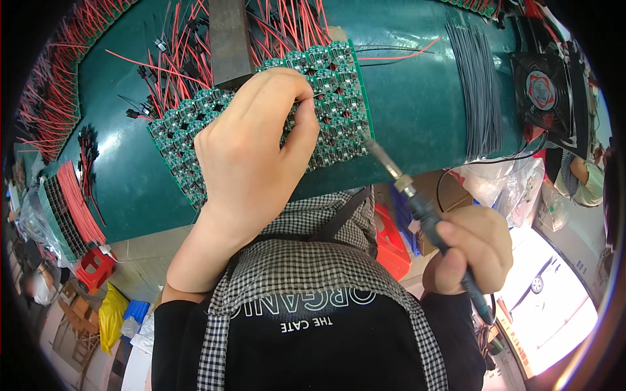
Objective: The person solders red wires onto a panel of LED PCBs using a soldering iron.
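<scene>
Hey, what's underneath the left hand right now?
A panel of green circuit boards, crowded with small components, lies beneath the left hand and shows on both sides of it. The part directly below the hand is covered, so its components can't be seen.

The soldering iron's shaft (389, 165) looks metallic, the tabletop (417, 111) smooth, glossy.

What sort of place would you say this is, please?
It looks like a small electronics workshop: a soldering iron is in the right hand, and a panel of green circuit boards and a bundle of grey wires lie on the green table.
</scene>
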`<state>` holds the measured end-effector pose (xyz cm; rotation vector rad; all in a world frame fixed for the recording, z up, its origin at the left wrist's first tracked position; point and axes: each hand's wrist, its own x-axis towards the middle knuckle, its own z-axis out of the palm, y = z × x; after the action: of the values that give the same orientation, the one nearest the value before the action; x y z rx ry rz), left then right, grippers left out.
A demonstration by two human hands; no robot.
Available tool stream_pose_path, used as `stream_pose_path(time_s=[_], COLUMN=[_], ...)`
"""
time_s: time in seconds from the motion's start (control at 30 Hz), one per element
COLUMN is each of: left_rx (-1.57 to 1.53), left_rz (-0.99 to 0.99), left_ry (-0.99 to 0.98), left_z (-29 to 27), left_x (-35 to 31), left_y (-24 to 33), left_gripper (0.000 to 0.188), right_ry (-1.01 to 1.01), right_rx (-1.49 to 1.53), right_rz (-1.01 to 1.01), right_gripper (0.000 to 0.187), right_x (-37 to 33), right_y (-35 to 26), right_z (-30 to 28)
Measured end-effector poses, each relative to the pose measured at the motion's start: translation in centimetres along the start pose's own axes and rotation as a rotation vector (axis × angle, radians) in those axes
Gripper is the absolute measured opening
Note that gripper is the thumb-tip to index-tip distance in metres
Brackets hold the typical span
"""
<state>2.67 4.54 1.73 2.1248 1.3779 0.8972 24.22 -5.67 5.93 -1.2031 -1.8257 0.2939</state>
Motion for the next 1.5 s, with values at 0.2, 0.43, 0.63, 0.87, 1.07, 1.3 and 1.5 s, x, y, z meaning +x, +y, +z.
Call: stream_pose_path(time_s=[0.2,0.43,0.63,0.87,1.07,1.3,1.5], left_rx=[0.065,0.04,0.107,0.049,0.082,0.118,0.076], left_rz=[0.092,0.078,0.165,0.065,0.064,0.072,0.056], left_ry=[0.04,0.046,0.083,-0.017,-0.013,0.012,-0.003], left_z=[0.4,0.5,1.0,0.6,0.8,1.3,1.1], left_x=[0.4,-0.1,0.0,-0.1,0.1,0.1,0.1], left_y=[0.3,0.3,-0.1,0.8,1.1,1.0,0.9], left_gripper=[0.015,0.014,0.014,0.014,0.014,0.015,0.014], right_ry=[-0.007,-0.028,-0.098,-0.115,-0.122,-0.109,-0.067], right_rx=[0.006,-0.003,-0.003,-0.001,0.024,-0.058,-0.011], right_rz=[0.206,0.221,0.19,0.201,0.164,0.168,0.083], right_gripper=[0.015,0.015,0.016,0.019,0.022,0.02,0.018], right_x=[0.7,1.6,2.2,2.3,2.2,1.7,2.3], right_y=[1.3,1.8,1.8,1.8,2.1,0.9,1.8], right_z=[-0.1,0.4,0.3,0.6,0.6,1.7,0.9])
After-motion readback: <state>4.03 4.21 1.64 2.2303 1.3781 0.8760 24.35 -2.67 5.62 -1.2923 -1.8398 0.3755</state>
